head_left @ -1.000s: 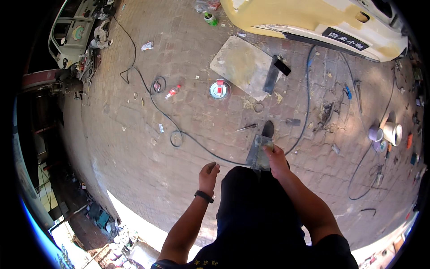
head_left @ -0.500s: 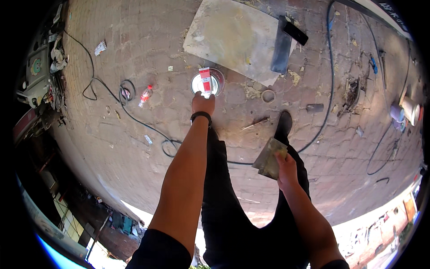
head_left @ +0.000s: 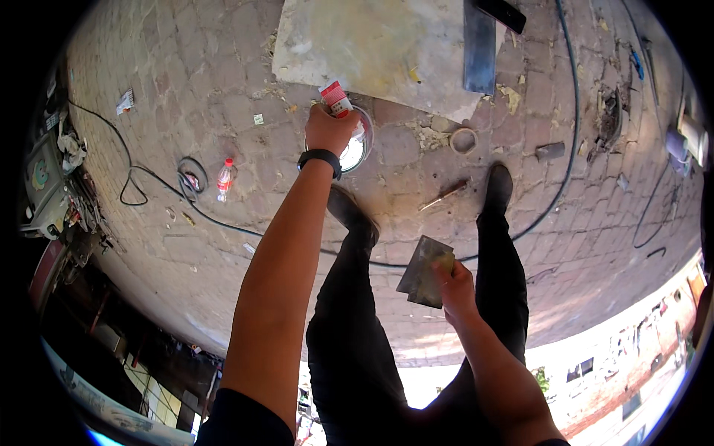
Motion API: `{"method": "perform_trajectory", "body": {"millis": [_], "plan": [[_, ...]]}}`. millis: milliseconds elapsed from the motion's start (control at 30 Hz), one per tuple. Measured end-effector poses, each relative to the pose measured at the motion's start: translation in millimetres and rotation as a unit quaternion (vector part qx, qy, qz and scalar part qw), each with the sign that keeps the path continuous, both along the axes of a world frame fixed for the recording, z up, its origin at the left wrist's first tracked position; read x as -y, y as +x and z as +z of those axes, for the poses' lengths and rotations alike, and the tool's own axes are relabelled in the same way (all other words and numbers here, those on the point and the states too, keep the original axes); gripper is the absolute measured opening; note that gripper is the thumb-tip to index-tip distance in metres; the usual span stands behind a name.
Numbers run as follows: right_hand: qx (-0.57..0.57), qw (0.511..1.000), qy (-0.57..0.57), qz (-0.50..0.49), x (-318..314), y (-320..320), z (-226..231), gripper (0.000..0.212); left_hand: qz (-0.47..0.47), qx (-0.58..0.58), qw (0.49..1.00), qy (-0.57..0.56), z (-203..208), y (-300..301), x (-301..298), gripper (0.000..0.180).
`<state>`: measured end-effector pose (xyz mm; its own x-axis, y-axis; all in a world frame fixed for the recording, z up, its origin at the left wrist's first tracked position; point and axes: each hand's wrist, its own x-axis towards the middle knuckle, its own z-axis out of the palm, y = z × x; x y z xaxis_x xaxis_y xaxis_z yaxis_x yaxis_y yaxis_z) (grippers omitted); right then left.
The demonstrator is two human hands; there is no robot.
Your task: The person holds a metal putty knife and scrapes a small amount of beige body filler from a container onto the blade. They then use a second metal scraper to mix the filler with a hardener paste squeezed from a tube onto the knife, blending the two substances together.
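Observation:
My left hand [head_left: 331,132] is closed around a red and white squeeze tube [head_left: 336,98], whose upper end sticks out past the fingers. Just under that hand stands a round metal can [head_left: 355,154] with a bright silvery top, partly hidden by the hand and wrist. Lower right, my right hand [head_left: 458,291] grips flat grey putty scrapers [head_left: 421,273], their blades overlapping and spread at an angle. The right thumb presses on them from above, and they hang over the ground between my legs.
A large stained board [head_left: 357,48] lies ahead, with a long dark blade-like plate [head_left: 480,52] and a black phone [head_left: 502,13] at its right. A tape roll [head_left: 462,141], a brush-like tool [head_left: 444,195], a bottle [head_left: 224,181] and a dark hose [head_left: 571,149] lie on the brick paving.
My left hand has moved farther over the can and closed around the tube, which now tilts. My right hand with the scrapers has shifted slightly left. The view has shifted.

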<state>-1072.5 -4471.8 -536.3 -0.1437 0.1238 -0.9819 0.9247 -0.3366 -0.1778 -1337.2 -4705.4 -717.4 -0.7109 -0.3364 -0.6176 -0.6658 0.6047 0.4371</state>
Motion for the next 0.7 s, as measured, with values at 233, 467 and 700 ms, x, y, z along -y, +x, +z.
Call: {"method": "perform_trajectory", "body": {"millis": [233,467,700], "plan": [[-0.006,1.000,-0.012,-0.011,8.0,3.3,-5.7,0.020,-0.284,-0.129,0.941,-0.130,0.5,-28.0,18.9,0.069],[-0.013,0.998,-0.034,-0.050,-1.2,-1.5,-6.9,0.022,-0.233,0.042,0.937,-0.257,11.9,51.5,-16.5,0.124],[0.008,0.998,-0.040,-0.039,0.0,-10.1,-1.2,0.021,-0.173,0.009,0.953,-0.248,8.4,62.9,-15.0,0.124]]}}
